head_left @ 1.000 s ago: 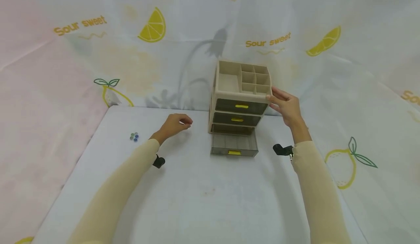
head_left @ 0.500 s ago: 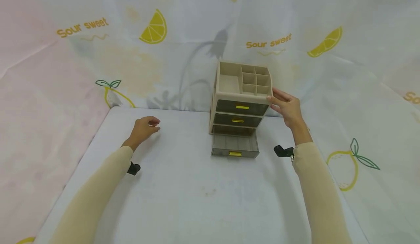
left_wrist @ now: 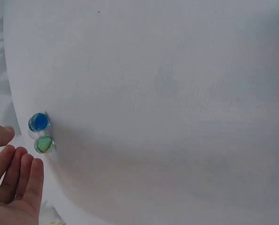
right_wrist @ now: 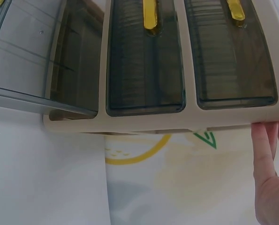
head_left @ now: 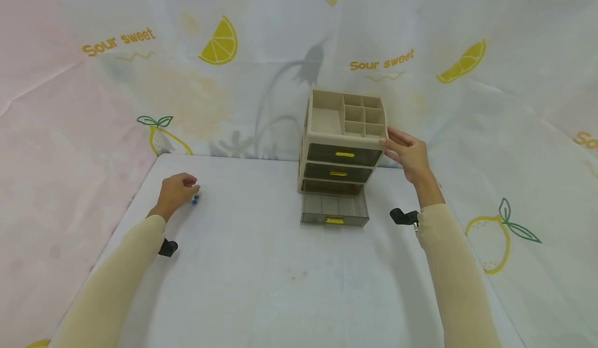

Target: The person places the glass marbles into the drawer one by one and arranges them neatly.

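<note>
My left hand (head_left: 174, 193) is low over the table's left side, fingers loosely bent, right at a small cluster of glass marbles (head_left: 194, 199). In the left wrist view, a blue marble (left_wrist: 39, 122) and a green marble (left_wrist: 44, 144) lie just beyond its fingertips; the thumb is apart from the fingers. A beige desktop drawer organizer (head_left: 345, 139) stands at the back, its clear bottom drawer (head_left: 310, 217) pulled out. Against the organizer's upper right corner rests my right hand (head_left: 412, 160), its straight fingers (right_wrist: 262, 150) touching the side wall and the thumb at the front edge.
The organizer's two upper drawers (head_left: 322, 153) are closed and have yellow handles. Its top has several compartments (head_left: 327, 119). A white cloth covers the table (head_left: 261, 275), and a lemon-print curtain (head_left: 261, 31) hangs behind it.
My left hand has moved left across the table, away from the organizer, to the marbles, partly covering them in the head view. The right hand has stayed on the organizer's corner.
</note>
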`<state>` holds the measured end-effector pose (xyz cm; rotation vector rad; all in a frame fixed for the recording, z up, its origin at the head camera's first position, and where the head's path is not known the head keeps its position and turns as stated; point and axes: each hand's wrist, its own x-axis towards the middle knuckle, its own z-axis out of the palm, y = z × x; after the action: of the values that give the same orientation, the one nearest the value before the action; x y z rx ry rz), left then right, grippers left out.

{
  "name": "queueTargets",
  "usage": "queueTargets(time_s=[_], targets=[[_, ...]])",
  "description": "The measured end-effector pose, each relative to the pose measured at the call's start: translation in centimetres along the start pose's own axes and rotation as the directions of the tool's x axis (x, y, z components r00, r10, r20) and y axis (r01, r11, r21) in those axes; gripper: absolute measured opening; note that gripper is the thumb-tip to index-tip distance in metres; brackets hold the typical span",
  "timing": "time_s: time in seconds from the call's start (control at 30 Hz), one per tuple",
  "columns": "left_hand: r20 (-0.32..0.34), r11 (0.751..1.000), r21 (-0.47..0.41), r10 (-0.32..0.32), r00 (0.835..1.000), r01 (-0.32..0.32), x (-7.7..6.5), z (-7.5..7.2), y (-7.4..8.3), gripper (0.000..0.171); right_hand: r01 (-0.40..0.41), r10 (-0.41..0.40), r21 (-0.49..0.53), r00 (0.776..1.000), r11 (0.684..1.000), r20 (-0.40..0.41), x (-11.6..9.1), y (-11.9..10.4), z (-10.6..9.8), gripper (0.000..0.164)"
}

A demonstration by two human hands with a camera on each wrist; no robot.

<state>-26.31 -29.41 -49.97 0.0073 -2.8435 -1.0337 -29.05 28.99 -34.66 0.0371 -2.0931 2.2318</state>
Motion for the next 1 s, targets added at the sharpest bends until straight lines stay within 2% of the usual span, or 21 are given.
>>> queueTargets(time_s=[0.23,0.33,0.47,0.7,1.0], targets=[[0.021,0.997,0.032,-0.066,0.998,0.066,-0.08,-0.29,-0.53,0.034,-0.001,0.001,0.011,1.000,1.000,-0.001,0.06,-0.13,-0.05,0.060],[0.033,0.996,0.046,-0.076,0.997,0.074,0.03,-0.16,-0.55,0.035,0.005,-0.006,-0.011,1.000,1.000,-0.010,0.21,-0.12,0.01,0.060],[0.033,0.996,0.070,-0.061,0.998,0.058,0.01,0.00,-0.82,0.032,-0.004,0.004,-0.030,1.000,1.000,-0.014,0.38,-0.07,0.09,0.060],[0.008,0.998,0.057,-0.006,1.000,0.006,0.23,0.27,-1.03,0.026,0.006,-0.006,-0.011,1.000,1.000,-0.012,0.34,-0.20,0.04,0.061],[0.011,0.998,0.054,-0.029,1.000,0.028,-0.18,0.29,-0.89,0.020,-0.024,0.024,-0.020,1.000,1.000,-0.018,0.44,0.07,-0.05,0.062]])
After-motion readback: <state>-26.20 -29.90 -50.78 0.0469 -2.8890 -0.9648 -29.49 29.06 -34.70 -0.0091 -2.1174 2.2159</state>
